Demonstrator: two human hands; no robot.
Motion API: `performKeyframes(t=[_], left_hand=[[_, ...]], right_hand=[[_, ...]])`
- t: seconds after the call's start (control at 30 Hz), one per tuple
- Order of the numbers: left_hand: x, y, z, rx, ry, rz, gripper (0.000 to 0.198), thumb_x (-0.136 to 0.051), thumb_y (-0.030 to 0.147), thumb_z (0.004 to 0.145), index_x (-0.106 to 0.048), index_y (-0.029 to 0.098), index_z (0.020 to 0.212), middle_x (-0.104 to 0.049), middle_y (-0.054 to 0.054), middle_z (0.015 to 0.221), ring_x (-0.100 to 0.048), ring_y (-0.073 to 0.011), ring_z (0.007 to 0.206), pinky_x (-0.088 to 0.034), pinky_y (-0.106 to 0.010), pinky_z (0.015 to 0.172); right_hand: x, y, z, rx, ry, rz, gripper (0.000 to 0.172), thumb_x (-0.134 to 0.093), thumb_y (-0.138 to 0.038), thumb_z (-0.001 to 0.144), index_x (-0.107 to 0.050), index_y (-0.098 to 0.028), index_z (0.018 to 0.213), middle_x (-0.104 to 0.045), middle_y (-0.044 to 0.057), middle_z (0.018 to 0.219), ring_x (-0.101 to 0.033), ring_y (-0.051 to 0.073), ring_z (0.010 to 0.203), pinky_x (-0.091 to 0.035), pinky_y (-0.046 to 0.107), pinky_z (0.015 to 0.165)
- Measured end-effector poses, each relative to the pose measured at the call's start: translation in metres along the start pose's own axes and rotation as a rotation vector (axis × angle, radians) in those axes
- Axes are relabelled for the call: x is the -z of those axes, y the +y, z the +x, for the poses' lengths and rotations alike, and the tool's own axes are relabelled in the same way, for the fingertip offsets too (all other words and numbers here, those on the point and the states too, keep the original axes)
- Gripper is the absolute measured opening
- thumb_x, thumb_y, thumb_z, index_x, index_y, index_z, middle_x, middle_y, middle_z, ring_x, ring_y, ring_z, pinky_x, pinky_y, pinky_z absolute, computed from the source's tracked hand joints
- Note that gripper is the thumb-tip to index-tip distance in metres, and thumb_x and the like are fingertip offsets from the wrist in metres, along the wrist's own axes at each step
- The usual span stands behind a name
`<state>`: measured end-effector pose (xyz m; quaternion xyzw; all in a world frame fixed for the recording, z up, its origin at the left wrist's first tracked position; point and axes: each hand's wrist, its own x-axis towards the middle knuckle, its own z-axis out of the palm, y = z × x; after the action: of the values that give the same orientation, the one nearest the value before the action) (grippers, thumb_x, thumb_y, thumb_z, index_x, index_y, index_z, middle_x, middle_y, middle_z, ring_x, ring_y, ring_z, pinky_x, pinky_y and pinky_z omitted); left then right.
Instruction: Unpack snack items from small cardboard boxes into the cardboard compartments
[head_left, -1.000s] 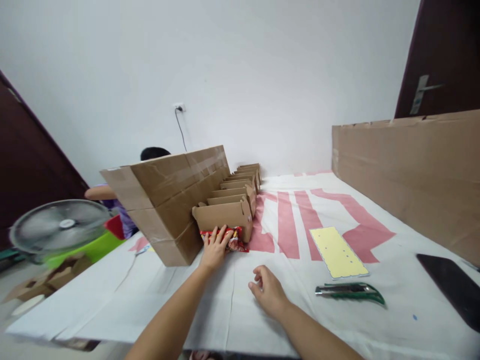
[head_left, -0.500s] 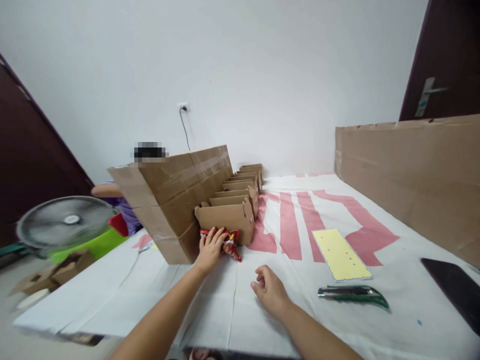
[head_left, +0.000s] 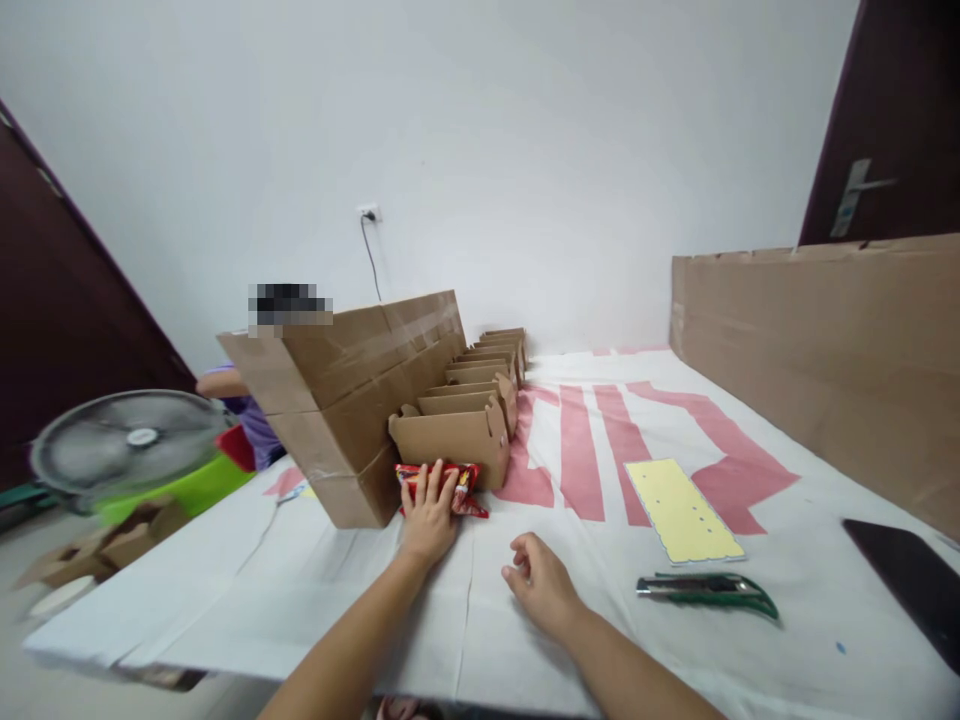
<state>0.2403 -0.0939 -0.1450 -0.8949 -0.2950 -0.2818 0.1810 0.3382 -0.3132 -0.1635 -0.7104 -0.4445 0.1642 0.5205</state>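
Observation:
A shiny red snack packet lies on the cloth in front of the nearest open cardboard box. My left hand rests on the packet with its fingers spread over the top, not wrapped round it. My right hand sits on the cloth to the right, fingers loosely curled, a gap between thumb and forefinger, nothing visible in it. To its right are a green-handled box cutter and a yellow card with small blue marks.
More open boxes run back in a row beside a tall cardboard wall. Another cardboard wall borders the right side, near a black flat object. At left are a fan and a person's purple sleeve.
My left hand has shifted slightly right, and the red packet now lies straighter along the box front. My right hand stays put. The person behind the cardboard has moved slightly.

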Motion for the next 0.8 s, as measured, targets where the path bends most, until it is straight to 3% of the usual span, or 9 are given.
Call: performKeyframes(t=[0.13,0.23,0.37,0.47,0.63,0.8], left_hand=[[0.000,0.003,-0.012,0.123,0.129,-0.030,0.056,-0.053,0.028,0.078,-0.050,0.012,0.132,-0.030,-0.018,0.149,-0.014,-0.0315,0.141,-0.009,-0.052,0.112],[0.001,0.004,-0.014,0.174,0.108,-0.073,0.058,-0.056,0.032,0.077,-0.049,0.016,0.132,-0.032,-0.015,0.148,-0.014,-0.0323,0.140,-0.011,-0.054,0.110],[0.001,0.003,-0.011,0.186,0.058,-0.099,0.057,-0.053,0.035,0.079,-0.048,0.019,0.133,-0.038,-0.013,0.146,-0.018,-0.0323,0.139,-0.014,-0.056,0.109],[0.001,0.002,-0.010,0.187,0.050,-0.104,0.057,-0.054,0.033,0.079,-0.048,0.019,0.134,-0.038,-0.012,0.145,-0.019,-0.0322,0.138,-0.018,-0.055,0.108],[-0.003,-0.003,-0.011,0.161,0.060,-0.133,0.058,-0.055,0.026,0.076,-0.048,0.017,0.134,-0.039,-0.013,0.144,-0.021,-0.0338,0.138,-0.025,-0.053,0.107],[-0.013,-0.009,-0.010,0.120,0.087,-0.158,0.058,-0.053,0.019,0.077,-0.047,0.018,0.135,-0.036,-0.013,0.147,-0.014,-0.0342,0.141,-0.025,-0.053,0.109]], right_hand=[[-0.003,0.004,-0.003,0.024,0.007,-0.008,0.023,-0.056,-0.023,0.075,-0.053,-0.020,0.097,-0.061,0.003,0.088,-0.055,0.015,0.072,-0.044,0.030,0.071],[-0.009,0.007,-0.004,0.001,0.028,0.059,0.026,-0.059,-0.024,0.072,-0.053,-0.021,0.097,-0.061,0.003,0.089,-0.056,0.016,0.075,-0.044,0.030,0.072],[-0.009,0.003,0.017,-0.250,0.037,0.207,0.029,-0.062,-0.034,0.071,-0.053,-0.020,0.095,-0.062,0.003,0.084,-0.059,0.017,0.075,-0.046,0.029,0.068],[0.007,-0.002,0.060,-0.344,0.031,0.169,0.036,-0.065,-0.039,0.068,-0.055,-0.019,0.095,-0.063,0.004,0.086,-0.061,0.019,0.077,-0.046,0.029,0.067],[0.037,0.007,0.150,-0.313,0.153,0.053,0.045,-0.071,-0.033,0.060,-0.056,-0.019,0.101,-0.061,0.010,0.110,-0.058,0.026,0.102,-0.043,0.035,0.085],[0.036,0.015,0.225,-0.234,0.210,0.041,0.060,-0.069,-0.041,0.064,-0.052,-0.018,0.116,-0.056,0.013,0.124,-0.054,0.026,0.114,-0.042,0.035,0.093]])
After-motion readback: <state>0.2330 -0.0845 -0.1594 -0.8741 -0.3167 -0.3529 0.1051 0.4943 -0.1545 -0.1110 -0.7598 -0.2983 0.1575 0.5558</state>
